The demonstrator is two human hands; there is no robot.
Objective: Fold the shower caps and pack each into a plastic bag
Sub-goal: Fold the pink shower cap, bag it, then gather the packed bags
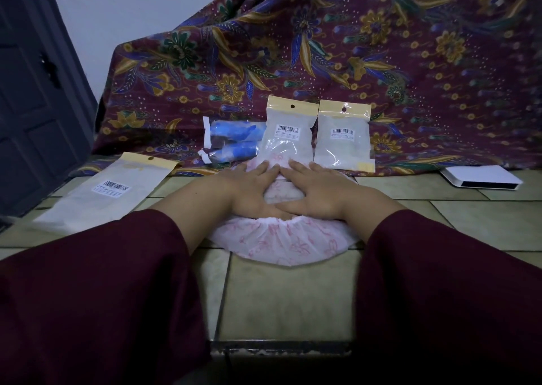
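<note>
Single view only, head-worn camera, wide angle, edges bent. Looks forward and down from above person's own arms. Near: both sleeves (96, 290) fill lower corners, left hand (249, 192) and right hand (315, 192) close to centre. Tiled floor (287, 296) runs away from camera; patterned cloth (381, 47) closes background. No second view, nothing shared.

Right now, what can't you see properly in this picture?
- Head view: the middle of the shower cap is hidden under the left hand and right hand.
- Barcode label print on the flat bag: too small.
- White box: partly hidden by the patterned cloth.
</note>
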